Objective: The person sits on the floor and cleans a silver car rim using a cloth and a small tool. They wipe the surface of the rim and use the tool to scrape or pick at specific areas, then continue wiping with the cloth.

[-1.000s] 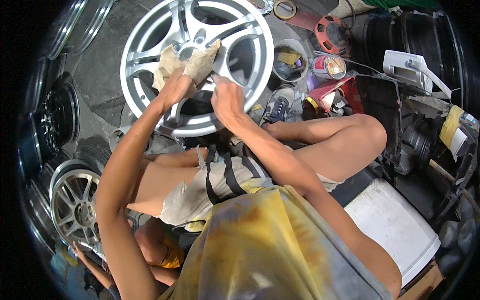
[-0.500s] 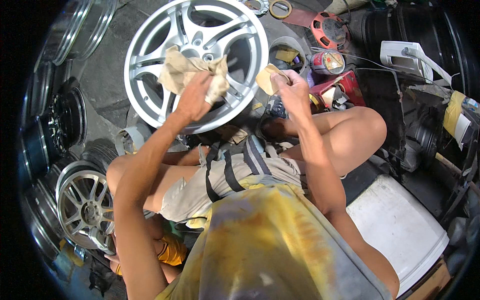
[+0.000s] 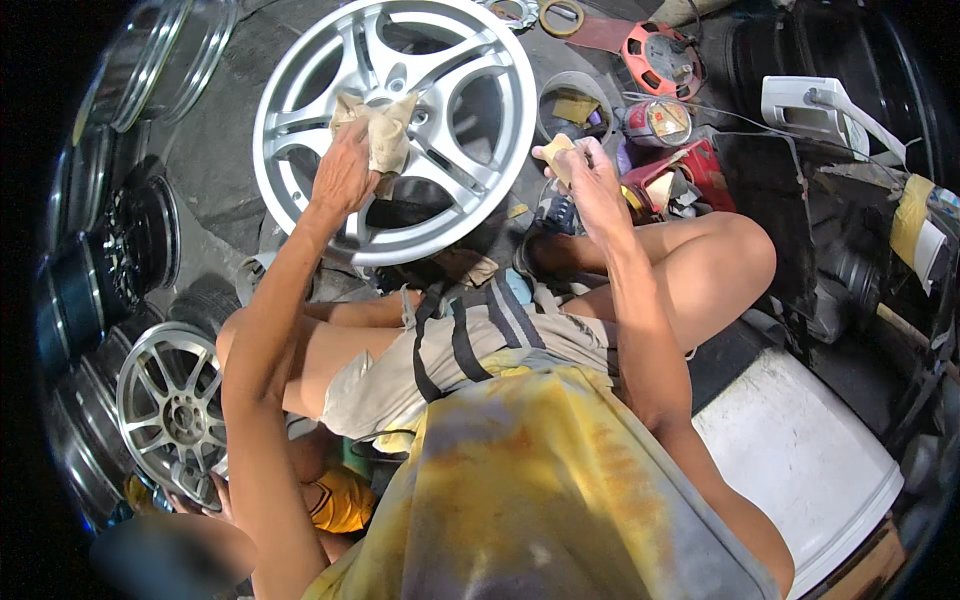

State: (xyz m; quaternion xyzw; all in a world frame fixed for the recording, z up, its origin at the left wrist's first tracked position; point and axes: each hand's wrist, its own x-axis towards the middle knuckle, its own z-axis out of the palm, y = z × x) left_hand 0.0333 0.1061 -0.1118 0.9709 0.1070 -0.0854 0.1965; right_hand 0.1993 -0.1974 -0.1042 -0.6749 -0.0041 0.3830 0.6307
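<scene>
A silver alloy wheel rim (image 3: pixel 455 205) with broad spokes lies face up in front of me. My left hand (image 3: pixel 345 168) grips a crumpled beige cloth (image 3: pixel 390 138) and presses it onto the spokes left of the hub. Off the rim's right edge, my right hand (image 3: pixel 592 182) pinches a small folded tan piece (image 3: pixel 556 156), which looks like sandpaper. That piece is held in the air, apart from the rim. The fingers under the cloth are partly hidden.
Beyond my right hand stand a round tub (image 3: pixel 578 90), a paint can (image 3: pixel 660 122) and a red box (image 3: pixel 700 172). A co-worker's hand (image 3: pixel 218 500) is at a second multi-spoke rim (image 3: pixel 180 420) on the left. More dark rims (image 3: pixel 145 230) line the left side.
My left hand and the cloth have moved left across the spokes. My right hand has turned the tan piece and lowered slightly. A co-worker has come further into view at lower left.
</scene>
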